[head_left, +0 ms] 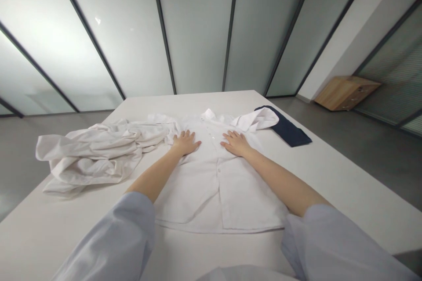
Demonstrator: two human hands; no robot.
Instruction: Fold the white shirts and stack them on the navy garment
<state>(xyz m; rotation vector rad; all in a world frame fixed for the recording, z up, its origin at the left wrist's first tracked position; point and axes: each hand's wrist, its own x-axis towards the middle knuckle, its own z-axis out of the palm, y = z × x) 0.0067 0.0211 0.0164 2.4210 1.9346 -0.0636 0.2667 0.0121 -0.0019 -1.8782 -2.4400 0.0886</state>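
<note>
A white button-up shirt lies spread front side up on the table, its collar at the far end and its hem toward me. My left hand rests flat on the left chest of the shirt, fingers spread. On the other side of the button line, my right hand lies flat with its fingers apart. Neither hand grips the cloth. Light creases run through the lower front. The shirt's right sleeve reaches out and partly covers a folded dark navy cloth.
A crumpled heap of white clothing lies at the left, up against the shirt. The white table has its far edge near a frosted glass partition. A wooden cabinet stands on the floor at the far right.
</note>
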